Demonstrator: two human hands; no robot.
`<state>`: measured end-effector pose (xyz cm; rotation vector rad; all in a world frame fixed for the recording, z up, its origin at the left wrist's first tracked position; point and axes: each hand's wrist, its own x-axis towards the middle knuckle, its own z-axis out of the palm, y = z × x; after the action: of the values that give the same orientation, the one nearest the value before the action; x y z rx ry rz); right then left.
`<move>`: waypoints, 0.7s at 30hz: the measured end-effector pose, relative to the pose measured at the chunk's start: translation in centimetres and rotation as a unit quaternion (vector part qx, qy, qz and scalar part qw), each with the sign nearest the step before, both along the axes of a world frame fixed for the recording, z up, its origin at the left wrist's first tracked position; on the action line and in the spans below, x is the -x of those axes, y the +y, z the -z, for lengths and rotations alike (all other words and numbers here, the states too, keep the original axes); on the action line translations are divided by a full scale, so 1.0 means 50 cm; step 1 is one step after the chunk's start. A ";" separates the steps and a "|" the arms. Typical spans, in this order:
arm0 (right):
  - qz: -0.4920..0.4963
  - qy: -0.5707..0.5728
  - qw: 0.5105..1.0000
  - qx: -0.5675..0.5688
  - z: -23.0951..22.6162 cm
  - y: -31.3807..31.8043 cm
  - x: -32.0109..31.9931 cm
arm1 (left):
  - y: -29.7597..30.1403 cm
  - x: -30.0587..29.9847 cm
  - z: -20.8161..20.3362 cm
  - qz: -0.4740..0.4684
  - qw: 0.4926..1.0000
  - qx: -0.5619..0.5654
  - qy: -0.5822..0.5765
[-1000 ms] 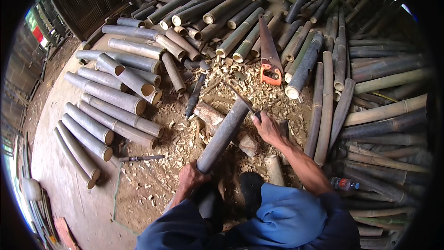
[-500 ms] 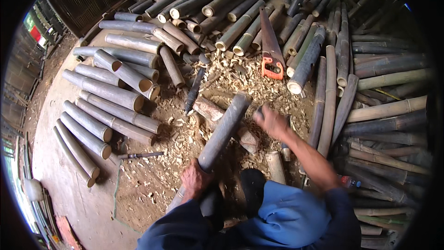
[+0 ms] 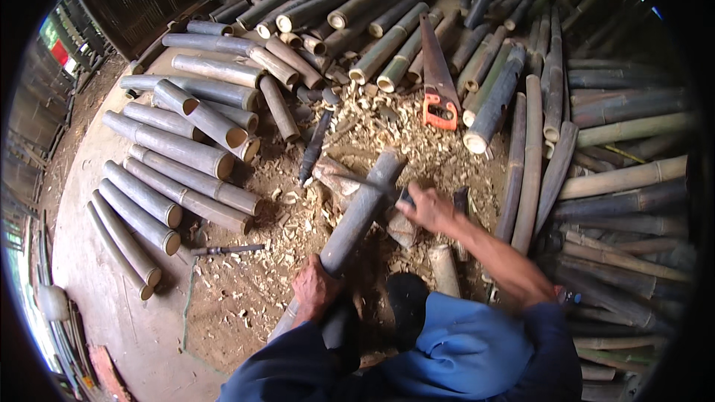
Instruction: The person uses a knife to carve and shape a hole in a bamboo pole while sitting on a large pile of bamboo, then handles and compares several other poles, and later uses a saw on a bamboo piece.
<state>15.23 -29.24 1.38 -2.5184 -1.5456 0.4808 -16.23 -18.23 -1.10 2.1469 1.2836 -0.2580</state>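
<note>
A grey-black bamboo tube slants up and away from my lap over a stone block among the shavings. My left hand is closed around its lower part. A knife, its dark blade lying across the tube near the far end, is in my right hand. The fingers of that hand are wrapped round the dark handle, only partly seen. A dark long-handled tool rests on the ground just beyond the stone. Beside my right forearm stands a short pale bamboo piece.
An orange-handled saw leans on cut bamboo at the back. Bamboo tubes lie in rows to the left, with more bamboo poles stacked at right. Pale shavings cover the ground. A thin tool lies left of my left hand.
My right hand has moved a little left and down toward the tube, and the knife blade now crosses it. The left hand and the tube stay about where they were.
</note>
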 end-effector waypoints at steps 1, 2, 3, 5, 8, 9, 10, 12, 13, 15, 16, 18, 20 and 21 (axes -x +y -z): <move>0.059 0.047 0.996 0.039 -0.021 0.012 -0.036 | -0.001 -0.019 -0.003 0.000 1.000 0.000 -0.013; 0.117 0.035 0.993 -0.004 -0.017 0.004 -0.085 | -0.008 -0.019 -0.003 0.004 1.000 0.004 -0.012; 0.121 0.017 0.991 -0.049 0.003 0.004 -0.076 | -0.010 -0.017 0.000 0.003 1.000 0.006 -0.012; 0.193 0.160 0.968 0.017 -0.032 0.053 0.011 | 0.016 0.009 0.001 -0.010 1.000 0.000 0.001; 0.032 -0.011 0.999 -0.041 0.022 -0.004 -0.024 | -0.005 -0.010 -0.005 -0.001 1.000 0.014 -0.006; 0.101 0.052 0.993 0.016 0.009 0.007 -0.050 | -0.001 -0.009 -0.007 -0.004 1.000 0.015 -0.004; 0.092 0.008 0.996 -0.019 -0.006 0.013 -0.088 | 0.001 -0.014 -0.010 -0.006 1.000 0.020 -0.006; 0.158 0.096 0.982 -0.035 0.007 0.032 -0.031 | 0.006 -0.005 -0.013 -0.015 1.000 0.023 0.001; 0.171 0.137 0.974 -0.058 0.007 0.033 0.002 | 0.014 -0.004 -0.026 -0.023 0.999 0.026 -0.004; -0.019 -0.058 0.998 -0.032 0.030 -0.008 0.007 | 0.004 -0.009 0.001 -0.008 1.000 0.020 0.005; 0.075 0.019 0.997 0.000 0.001 -0.002 -0.006 | 0.001 -0.010 0.007 -0.002 1.000 0.018 0.012; 0.130 0.018 0.991 0.025 -0.020 0.002 -0.078 | -0.002 -0.021 0.007 -0.004 1.000 0.018 -0.002; 0.193 0.125 0.973 -0.012 -0.012 0.040 -0.011 | 0.008 -0.009 0.006 -0.014 1.000 0.005 -0.002; 0.223 0.177 0.958 -0.030 -0.010 0.049 0.022 | 0.017 -0.005 0.002 -0.017 1.000 -0.001 -0.001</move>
<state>14.12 -26.79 1.90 -2.4520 -0.8238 0.7469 -15.97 -17.39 -1.18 2.1236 1.3191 -0.2410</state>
